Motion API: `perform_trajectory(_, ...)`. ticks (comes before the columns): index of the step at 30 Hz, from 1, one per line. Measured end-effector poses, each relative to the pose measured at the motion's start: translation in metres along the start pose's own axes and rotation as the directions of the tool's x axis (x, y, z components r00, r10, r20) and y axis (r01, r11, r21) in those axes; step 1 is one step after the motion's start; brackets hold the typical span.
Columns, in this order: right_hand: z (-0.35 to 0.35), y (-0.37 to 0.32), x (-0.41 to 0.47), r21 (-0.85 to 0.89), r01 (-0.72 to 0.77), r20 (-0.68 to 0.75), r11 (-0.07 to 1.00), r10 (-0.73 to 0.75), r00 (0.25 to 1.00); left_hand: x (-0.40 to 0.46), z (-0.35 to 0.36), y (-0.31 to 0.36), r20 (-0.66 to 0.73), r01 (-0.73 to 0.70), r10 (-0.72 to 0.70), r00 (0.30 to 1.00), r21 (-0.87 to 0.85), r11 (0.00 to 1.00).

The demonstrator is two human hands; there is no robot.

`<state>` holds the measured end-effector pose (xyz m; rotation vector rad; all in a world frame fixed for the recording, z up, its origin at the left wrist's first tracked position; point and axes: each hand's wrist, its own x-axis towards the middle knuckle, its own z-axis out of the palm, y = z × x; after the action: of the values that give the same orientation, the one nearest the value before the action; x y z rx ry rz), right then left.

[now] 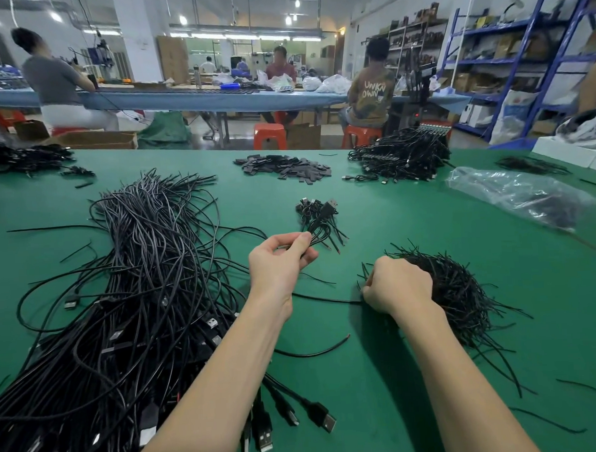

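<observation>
Head view: short cable bundle (318,221) is being pinched by left hand (281,260), long axis running away up the table (390,195). Right hand (398,285), nearer, is being curled at tie pile (461,291), apparently pinching a loose strand (326,298) lying leftward.

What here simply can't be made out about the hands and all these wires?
Head view, right hand: curled fingers face away, so whether they pinch a piece from the short-wire pile is hidden.
Head view, long cable bundle: cut off by the bottom-left edge.
Head view, plastic bag: glare and creases blur its contents.
Head view, cable bunch in the left hand: plugs too small to identify.
</observation>
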<state>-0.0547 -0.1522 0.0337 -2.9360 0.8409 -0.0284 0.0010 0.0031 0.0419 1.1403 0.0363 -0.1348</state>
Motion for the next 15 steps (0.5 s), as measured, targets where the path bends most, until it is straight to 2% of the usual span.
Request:
perform_trajectory(8,-0.005,-0.006,-0.009,-0.021,0.048,0.043,0.999,-0.047,0.998,0.002,-0.002,-0.004,0.005,-0.054,0.054,0.999,0.036,0.998)
perform_trajectory(9,-0.006,-0.006,-0.01,0.041,0.089,0.021,0.995,-0.09,0.996,0.003,-0.002,-0.004,0.002,-0.06,0.06,0.998,0.041,0.997)
perform_trajectory(10,-0.009,-0.006,-0.009,0.176,0.141,-0.021,0.974,-0.14,0.99,0.003,-0.002,-0.005,-0.001,-0.069,0.069,0.998,0.045,0.997)
perform_trajectory(11,-0.014,-0.006,-0.009,0.364,0.197,-0.077,0.91,-0.182,0.98,0.002,-0.002,-0.006,-0.002,-0.081,0.082,0.997,0.047,0.996)
perform_trajectory(13,-0.027,-0.01,-0.012,0.691,0.297,-0.204,0.659,-0.217,0.955,0.001,-0.001,-0.006,-0.002,-0.113,0.113,0.994,0.052,0.992)
perform_trajectory(15,-0.035,-0.015,-0.016,0.782,0.411,-0.368,0.468,-0.185,0.911,0.0,0.0,-0.006,0.007,-0.147,0.147,0.989,0.069,0.987)
